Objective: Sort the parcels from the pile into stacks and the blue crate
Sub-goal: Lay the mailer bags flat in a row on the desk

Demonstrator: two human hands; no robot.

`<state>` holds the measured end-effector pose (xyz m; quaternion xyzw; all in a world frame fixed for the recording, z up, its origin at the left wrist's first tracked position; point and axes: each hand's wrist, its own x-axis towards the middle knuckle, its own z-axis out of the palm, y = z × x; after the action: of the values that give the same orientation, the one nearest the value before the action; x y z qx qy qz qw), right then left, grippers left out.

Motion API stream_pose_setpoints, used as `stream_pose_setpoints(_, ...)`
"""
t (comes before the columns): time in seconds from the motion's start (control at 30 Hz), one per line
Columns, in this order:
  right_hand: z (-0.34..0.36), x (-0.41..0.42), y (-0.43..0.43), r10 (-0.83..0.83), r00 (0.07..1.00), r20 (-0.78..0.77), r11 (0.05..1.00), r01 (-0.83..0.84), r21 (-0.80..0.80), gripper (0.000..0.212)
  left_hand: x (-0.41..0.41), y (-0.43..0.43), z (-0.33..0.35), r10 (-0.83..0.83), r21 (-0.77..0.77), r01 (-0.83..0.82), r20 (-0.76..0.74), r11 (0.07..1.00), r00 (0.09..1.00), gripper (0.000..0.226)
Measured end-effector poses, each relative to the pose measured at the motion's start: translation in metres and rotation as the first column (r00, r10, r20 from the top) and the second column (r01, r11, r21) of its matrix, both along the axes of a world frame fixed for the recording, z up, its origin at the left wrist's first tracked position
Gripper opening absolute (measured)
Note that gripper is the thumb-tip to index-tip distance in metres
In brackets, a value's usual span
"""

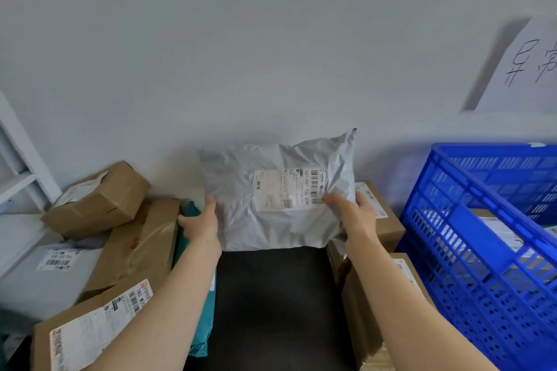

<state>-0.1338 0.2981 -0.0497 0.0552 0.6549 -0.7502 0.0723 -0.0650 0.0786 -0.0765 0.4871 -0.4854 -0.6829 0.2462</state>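
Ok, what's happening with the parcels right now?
Left hand and right hand gripping grey bag parcel. Blue crate at right. Nothing blocking.

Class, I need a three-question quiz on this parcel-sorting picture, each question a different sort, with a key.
1. True or false: both hands hold the grey mailer bag.
2. Which side of the person is the blue crate on? A) left B) right C) behind
3. Fill in: the bag's shipping label faces ____ the camera.

Key: 1. True: the left hand grips its left edge, the right hand its right edge. 2. B. 3. Towards.
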Motion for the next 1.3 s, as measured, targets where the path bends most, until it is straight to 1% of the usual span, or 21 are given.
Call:
stream_pose_setpoints(0.03, 0.007, -0.001, 0.003, -0.030, 0.998, -0.048, 0.999, 0.030, 0.009, 0.022, -0.001, 0.000, -0.001, 0.018, -0.105, -0.021, -0.030, 0.994, 0.999, 0.081)
stream_pose_setpoints(0.1, 0.018, -0.003, 0.005, -0.072, 0.986, -0.148, 0.992, 0.086, 0.090, 0.016, -0.004, 0.006, 0.001, -0.028, -0.336, 0.006, -0.063, 0.942, 0.998, 0.085)
stream_pose_setpoints(0.13, 0.023, -0.003, 0.006, -0.074, 0.977, -0.199, 0.982, 0.106, 0.157, 0.017, -0.005, 0.011, 0.005, -0.072, -0.459, 0.041, -0.052, 0.888, 0.996, 0.083)
stream_pose_setpoints(0.2, 0.032, -0.001, 0.003, -0.031, 0.958, -0.285, 0.944, 0.122, 0.305, 0.021, -0.007, 0.020, 0.014, -0.198, -0.662, 0.151, 0.004, 0.734, 0.980, 0.077)
stream_pose_setpoints(0.23, 0.034, 0.001, 0.000, -0.004, 0.953, -0.302, 0.922, 0.121, 0.369, 0.028, -0.010, 0.025, 0.019, -0.273, -0.715, 0.200, 0.013, 0.670, 0.962, 0.074)
stream_pose_setpoints(0.27, 0.036, 0.003, -0.002, 0.026, 0.949, -0.313, 0.901, 0.114, 0.419, 0.036, -0.012, 0.030, 0.025, -0.349, -0.732, 0.247, 0.013, 0.635, 0.937, 0.071)
stream_pose_setpoints(0.33, 0.038, 0.006, -0.006, 0.096, 0.939, -0.331, 0.867, 0.084, 0.492, 0.046, -0.015, 0.036, 0.033, -0.466, -0.729, 0.318, -0.001, 0.605, 0.885, 0.070)
stream_pose_setpoints(0.4, 0.040, 0.007, -0.009, 0.193, 0.933, -0.302, 0.844, -0.001, 0.536, 0.050, -0.017, 0.035, 0.036, -0.535, -0.675, 0.394, 0.000, 0.623, 0.845, 0.080)
stream_pose_setpoints(0.5, 0.042, 0.007, -0.011, 0.333, 0.917, -0.220, 0.812, -0.161, 0.560, 0.042, -0.016, 0.025, 0.032, -0.652, -0.511, 0.549, -0.029, 0.661, 0.758, 0.102)
stream_pose_setpoints(0.57, 0.037, 0.006, -0.014, 0.401, 0.897, -0.186, 0.783, -0.230, 0.578, 0.042, -0.013, 0.018, 0.026, -0.708, -0.386, 0.629, -0.097, 0.675, 0.700, 0.108)
stream_pose_setpoints(0.63, 0.029, 0.007, -0.017, 0.463, 0.871, -0.166, 0.744, -0.280, 0.607, 0.050, -0.010, 0.015, 0.023, -0.712, -0.287, 0.664, -0.103, 0.690, 0.695, 0.093)
stream_pose_setpoints(0.73, 0.016, 0.008, -0.019, 0.509, 0.850, -0.139, 0.725, -0.336, 0.601, 0.052, -0.011, 0.015, 0.012, -0.589, -0.287, 0.567, 0.010, 0.772, 0.808, 0.053)
stream_pose_setpoints(0.8, 0.008, 0.010, -0.020, 0.480, 0.863, -0.157, 0.741, -0.304, 0.598, 0.056, -0.010, 0.018, 0.006, -0.510, -0.308, 0.489, 0.014, 0.816, 0.860, 0.038)
stream_pose_setpoints(0.83, 0.003, 0.011, -0.021, 0.414, 0.894, -0.174, 0.781, -0.250, 0.572, 0.059, -0.008, 0.018, 0.001, -0.480, -0.305, 0.457, 0.001, 0.835, 0.877, 0.029)
stream_pose_setpoints(0.87, -0.001, 0.012, -0.021, 0.304, 0.935, -0.183, 0.842, -0.174, 0.510, 0.061, -0.007, 0.017, -0.001, -0.456, -0.295, 0.429, -0.028, 0.854, 0.889, 0.021)
stream_pose_setpoints(0.93, -0.007, 0.012, -0.021, 0.049, 0.996, -0.075, 0.939, -0.021, 0.343, 0.064, -0.005, 0.015, -0.005, -0.450, -0.266, 0.417, -0.074, 0.869, 0.890, 0.009)
stream_pose_setpoints(1.0, -0.012, 0.010, -0.018, -0.105, 0.990, 0.098, 0.977, 0.084, 0.197, 0.063, -0.004, 0.015, -0.004, -0.485, -0.264, 0.445, -0.110, 0.856, 0.868, 0.002)
stream_pose_setpoints(1.07, -0.015, 0.009, -0.016, -0.096, 0.966, 0.240, 0.992, 0.072, 0.106, 0.054, -0.004, 0.015, -0.005, -0.499, -0.260, 0.450, -0.164, 0.854, 0.851, 0.002)
stream_pose_setpoints(1.13, -0.019, 0.010, -0.016, -0.027, 0.955, 0.296, 0.997, 0.006, 0.072, 0.047, -0.004, 0.017, -0.005, -0.479, -0.276, 0.416, -0.224, 0.867, 0.849, 0.011)
stream_pose_setpoints(1.23, -0.027, 0.004, -0.013, -0.042, 0.978, 0.202, 0.997, 0.030, 0.065, 0.049, -0.005, 0.016, -0.006, -0.408, -0.353, 0.311, -0.246, 0.882, 0.879, 0.029)
stream_pose_setpoints(1.3, -0.025, 0.000, -0.012, -0.067, 0.989, 0.132, 0.996, 0.059, 0.065, 0.043, -0.008, 0.013, -0.007, -0.361, -0.340, 0.265, -0.259, 0.902, 0.896, 0.039)
